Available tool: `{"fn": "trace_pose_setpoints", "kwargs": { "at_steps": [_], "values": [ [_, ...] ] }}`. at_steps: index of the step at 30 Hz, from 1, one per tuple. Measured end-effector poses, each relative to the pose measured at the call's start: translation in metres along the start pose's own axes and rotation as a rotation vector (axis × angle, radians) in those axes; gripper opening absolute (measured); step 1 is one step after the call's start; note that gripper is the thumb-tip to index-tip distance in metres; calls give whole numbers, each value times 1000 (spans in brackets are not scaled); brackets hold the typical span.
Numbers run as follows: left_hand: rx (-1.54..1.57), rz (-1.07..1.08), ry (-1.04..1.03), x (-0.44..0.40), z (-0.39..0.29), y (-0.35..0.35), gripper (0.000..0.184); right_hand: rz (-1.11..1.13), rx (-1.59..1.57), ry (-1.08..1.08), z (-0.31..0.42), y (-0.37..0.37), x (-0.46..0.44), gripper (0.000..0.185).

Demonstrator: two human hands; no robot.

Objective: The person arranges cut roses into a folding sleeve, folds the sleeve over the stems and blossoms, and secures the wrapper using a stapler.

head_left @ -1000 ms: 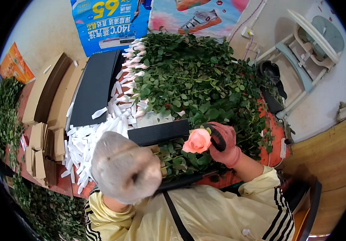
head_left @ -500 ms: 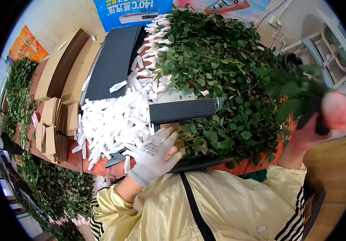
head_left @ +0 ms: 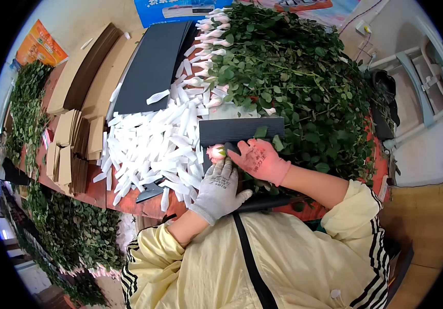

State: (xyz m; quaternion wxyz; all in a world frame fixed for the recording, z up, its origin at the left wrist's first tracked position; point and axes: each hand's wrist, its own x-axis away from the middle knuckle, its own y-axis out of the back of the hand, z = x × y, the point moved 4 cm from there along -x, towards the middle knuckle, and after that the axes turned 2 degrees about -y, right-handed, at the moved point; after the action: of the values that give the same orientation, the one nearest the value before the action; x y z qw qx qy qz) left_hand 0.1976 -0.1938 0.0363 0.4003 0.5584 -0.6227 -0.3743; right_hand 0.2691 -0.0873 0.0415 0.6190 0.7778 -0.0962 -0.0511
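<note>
A pink rose head (head_left: pixel 215 153) lies at the left end of a black ribbed strip (head_left: pixel 242 130). My left hand (head_left: pixel 218 190), in a pale grey glove, rests palm down just below the rose, its fingertips near the bloom and its thumb spread to the right. At the rose's right side is my right hand (head_left: pixel 257 159), in a pink glove with dark fingertips, its fingers curled; what they hold is hidden. White mesh sleeves (head_left: pixel 149 149) lie heaped left of my hands. Leafy rose stems (head_left: pixel 293 82) with white-sleeved heads (head_left: pixel 206 51) are piled behind the strip.
Black sheets (head_left: pixel 152 67) and brown cardboard strips (head_left: pixel 82 72) stand at the back left, with folded cardboard pieces (head_left: pixel 67 154) in front of them. More leafy stems (head_left: pixel 72 226) lie at the lower left. A pale chair (head_left: pixel 422 87) is at the right.
My right hand has come in from the far right to the rose at the strip, no longer holding a leafy flower in the air. My left hand has shifted slightly right.
</note>
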Motion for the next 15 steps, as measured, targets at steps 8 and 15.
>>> {"fn": "trace_pose_setpoints", "kwargs": {
  "at_steps": [8,15],
  "values": [
    [-21,51,5,1,-3,3,77,27,-30,41,-2,-22,-4,43],
    [24,52,-65,-4,4,16,62,129,-90,-7,-3,-20,0,40]
  ]
}}
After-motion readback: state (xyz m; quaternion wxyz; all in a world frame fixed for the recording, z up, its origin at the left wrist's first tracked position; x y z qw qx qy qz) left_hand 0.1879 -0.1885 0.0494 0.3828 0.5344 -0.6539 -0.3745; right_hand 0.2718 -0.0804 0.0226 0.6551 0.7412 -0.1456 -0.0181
